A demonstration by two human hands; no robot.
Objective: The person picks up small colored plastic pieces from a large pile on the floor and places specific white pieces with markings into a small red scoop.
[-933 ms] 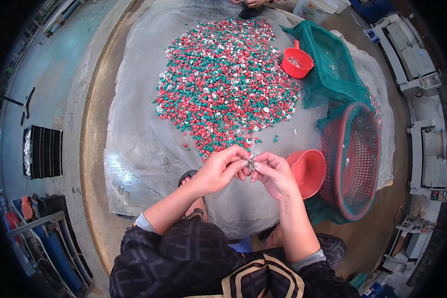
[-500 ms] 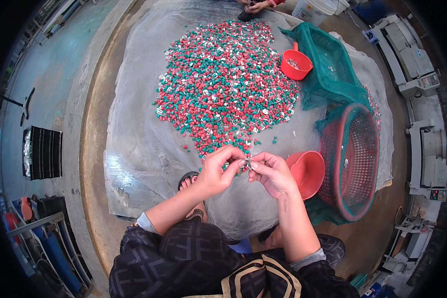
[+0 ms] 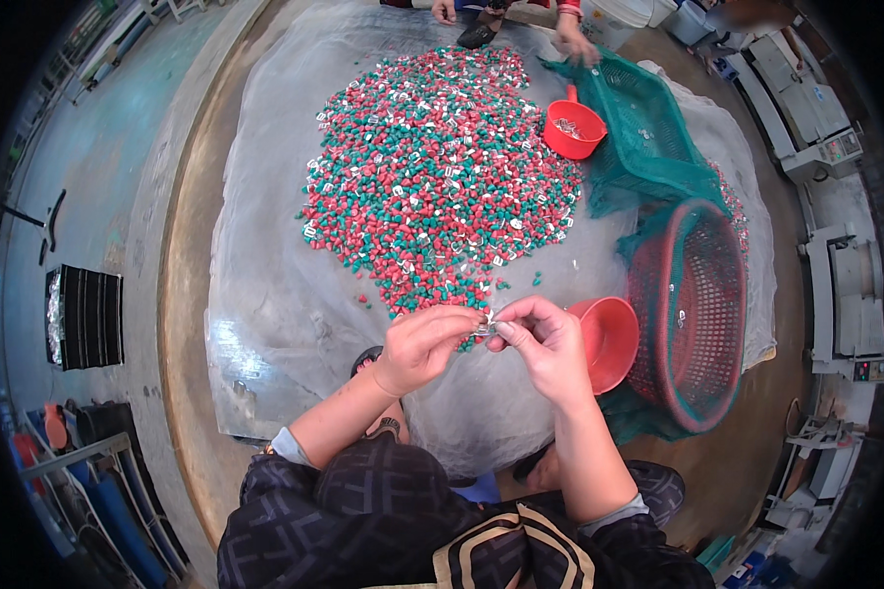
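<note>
My left hand [image 3: 420, 346] and my right hand [image 3: 552, 351] meet above the near tip of a big heap. Both pinch a small pale, shiny buckle-like piece [image 3: 485, 323] between thumb and fingers; its exact shape is too small to make out. The heap [image 3: 442, 182] mixes many small red and green pebble-like pieces with white buckle-shaped ones, spread over a grey translucent sheet [image 3: 275, 324]. Just right of my right hand sits a red plastic bowl [image 3: 613, 346], tilted.
A red handled scoop [image 3: 573, 140] holding small pale pieces lies beside a green net-covered basket [image 3: 648, 118]. A large red basket [image 3: 670, 368] with green netting leans at right. Another person's hand [image 3: 576, 41] is over the far edge. Machines [image 3: 805, 108] line the right.
My fingers have shifted a little around the small piece, with my left fingers straighter. The other person's hands have parted, one moving right towards the green basket. The view has shifted slightly.
</note>
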